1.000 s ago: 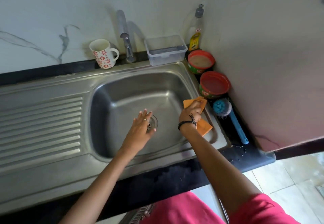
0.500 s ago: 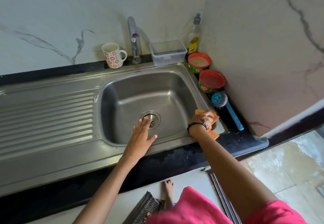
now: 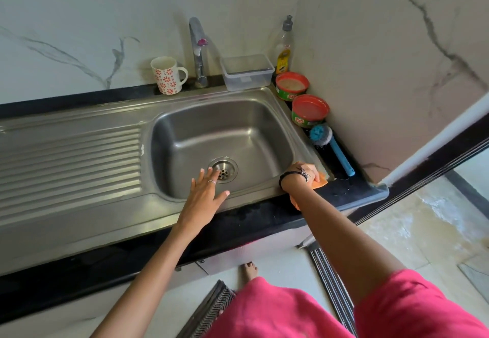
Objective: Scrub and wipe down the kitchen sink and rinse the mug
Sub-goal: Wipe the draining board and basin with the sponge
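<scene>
Steel sink [image 3: 79, 157] set in a black counter [image 3: 352, 192], basin in the middle, ribbed drainboard to its left, drain [image 3: 223, 169] in the basin floor. Right hand [image 3: 304, 175] grips an orange cloth [image 3: 318, 183] and presses it on the sink's front right rim corner, just beside the counter edge; fingers are curled over the cloth, and a bit of orange shows under the wrist too. Left hand [image 3: 205, 194] is open, fingers spread and straight, held over the front rim and the near side of the basin, fingertips near the drain; cannot tell if it touches the metal. Mug [image 3: 167, 75], white with red flowers, stands upright on the back ledge left of the tap [image 3: 198, 51], untouched, well apart from both hands. Right of the tap sit a clear plastic box [image 3: 247, 71], a soap bottle [image 3: 283, 46] in the corner, two red tubs [image 3: 310, 111] along the right wall, then a blue brush [image 3: 330, 147] lying on the counter. Step in hand looks like the wipe-down of the rim, right side. Basin and drainboard look dry and fairly clean, no suds. Next likely needs the cloth run along the front rim or drainboard, then a reach to the back ledge for the mug and the tap turned on to rinse it.
</scene>
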A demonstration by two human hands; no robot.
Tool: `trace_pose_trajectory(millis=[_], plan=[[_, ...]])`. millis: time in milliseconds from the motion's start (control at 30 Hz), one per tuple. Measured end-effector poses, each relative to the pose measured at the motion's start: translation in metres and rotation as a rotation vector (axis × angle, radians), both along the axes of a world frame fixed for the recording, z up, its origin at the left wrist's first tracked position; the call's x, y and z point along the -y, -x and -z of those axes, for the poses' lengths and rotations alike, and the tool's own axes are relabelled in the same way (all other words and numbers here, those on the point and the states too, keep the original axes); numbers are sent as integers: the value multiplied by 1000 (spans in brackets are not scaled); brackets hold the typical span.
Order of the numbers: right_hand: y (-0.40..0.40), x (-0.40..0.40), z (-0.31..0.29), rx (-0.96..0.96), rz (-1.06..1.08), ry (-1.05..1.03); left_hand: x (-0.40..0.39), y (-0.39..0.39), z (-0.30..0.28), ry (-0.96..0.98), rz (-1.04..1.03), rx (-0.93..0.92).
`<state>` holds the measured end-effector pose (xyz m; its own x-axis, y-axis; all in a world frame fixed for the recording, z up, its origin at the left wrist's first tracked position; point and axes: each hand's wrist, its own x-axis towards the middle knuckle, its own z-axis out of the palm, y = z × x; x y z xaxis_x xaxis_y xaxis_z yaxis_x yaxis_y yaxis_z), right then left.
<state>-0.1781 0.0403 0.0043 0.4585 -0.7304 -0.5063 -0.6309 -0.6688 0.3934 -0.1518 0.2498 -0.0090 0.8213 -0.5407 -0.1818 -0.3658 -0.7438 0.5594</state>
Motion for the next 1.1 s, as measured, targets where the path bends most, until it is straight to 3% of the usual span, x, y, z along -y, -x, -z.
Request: trace_pose_trajectory(millis=[100, 300, 500, 700, 900, 1000, 1100], plan=[[-4, -4, 4, 129, 36, -40, -5, 4, -1, -4, -10, -3], [-7, -26, -3, 442, 9, -334, -20, 9, 3, -45, -61, -9], [-22, -66, 0, 476, -116, -539, -31, 4, 12, 95, -261, -46], [-52, -88, 2, 494, -103, -962, -33, 2, 15, 130, -383, -28], [-74, -39, -48, 581, -565, -883, -27, 2, 15, 168, -488, 37], [-68, -5, -35, 594, -827, -863, -21, 3, 15, 192, -532, 54], [-45, 20, 3, 498, -920, -882, -19, 7, 16, 195, -560, 79]])
